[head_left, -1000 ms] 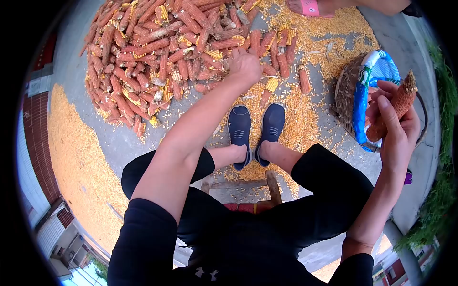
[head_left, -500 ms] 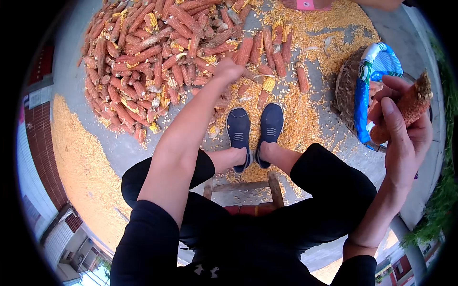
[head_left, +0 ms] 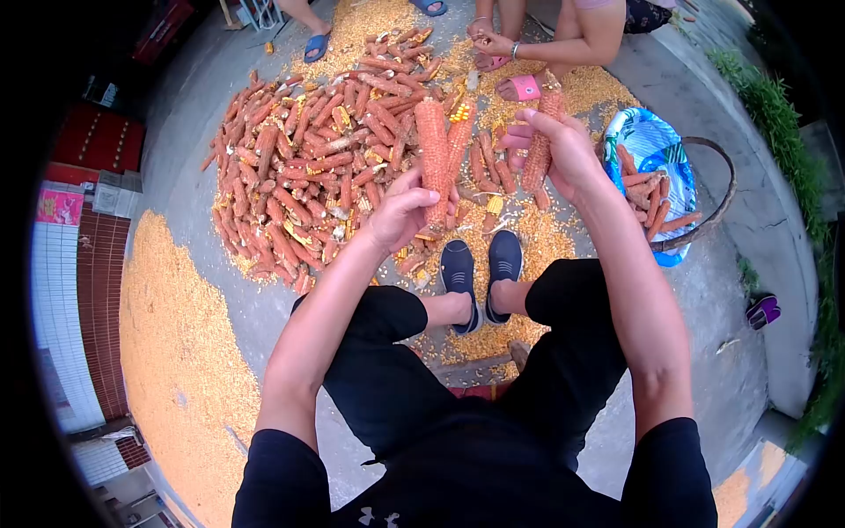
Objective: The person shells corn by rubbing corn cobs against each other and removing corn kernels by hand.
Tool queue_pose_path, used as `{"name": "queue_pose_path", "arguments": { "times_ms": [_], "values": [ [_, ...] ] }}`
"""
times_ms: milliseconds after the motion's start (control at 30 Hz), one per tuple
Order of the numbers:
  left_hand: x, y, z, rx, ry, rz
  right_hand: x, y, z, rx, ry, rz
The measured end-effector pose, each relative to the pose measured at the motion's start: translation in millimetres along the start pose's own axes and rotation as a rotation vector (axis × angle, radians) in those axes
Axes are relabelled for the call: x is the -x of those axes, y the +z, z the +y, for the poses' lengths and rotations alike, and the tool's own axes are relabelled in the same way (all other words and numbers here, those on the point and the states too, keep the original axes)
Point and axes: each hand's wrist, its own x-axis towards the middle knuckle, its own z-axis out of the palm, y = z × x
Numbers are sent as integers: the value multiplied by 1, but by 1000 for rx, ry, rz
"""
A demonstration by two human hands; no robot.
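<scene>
Holding a corncob [head_left: 433, 145] nearly upright at 12 o'clock, with the left grip [head_left: 400, 211] clamped around its lower part. Overlapping a second cob [head_left: 460, 136] just behind, tipped with yellow kernels; impossible to tell whether clasped too. Grasping another cob [head_left: 539, 158] between 1 and 2 o'clock, with the right grip [head_left: 570, 157] clamped on it between thumb and fingers. Sitting with black-clad knees [head_left: 383, 312] apart and navy shoes [head_left: 459, 268] near the centre of the dial, on grey concrete [head_left: 713, 370] strewn with loose kernels [head_left: 541, 251]. Facing a broad pile of reddish cobs [head_left: 317, 167] stretching from 10 to 12 o'clock, flecked with yellow grain. Flanked at 2 o'clock by a blue-and-white-lined basket [head_left: 650, 128] with a curved handle [head_left: 732, 180] and several cobs [head_left: 653, 198] inside. Bordered at 8 o'clock by a wide golden spread of kernels [head_left: 176, 352]. Accompanied, just past 12 o'clock, by a co-worker [head_left: 572, 46] with hands [head_left: 489, 40] close together and a pink sandal [head_left: 525, 86].
</scene>
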Motion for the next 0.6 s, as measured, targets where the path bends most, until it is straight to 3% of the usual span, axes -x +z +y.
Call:
{"name": "queue_pose_path", "arguments": {
  "times_ms": [133, 233, 433, 567, 600],
  "values": [
    [15, 15, -27, -159, 82, 73, 21, 35, 3, 69, 12, -56],
    [18, 23, -35, 79, 26, 47, 10, 49, 23, 338, -145, -34],
    [13, 21, -45, 17, 67, 67, -14, 56, 33, 686, -103, 104],
    [18, 32, -38, 223, -1, 36, -3, 70, 17, 978, -107, 99],
    [20, 35, -35, 267, -13, 39, -6, 72, 25, 974, -192, 104]
  ]
}}
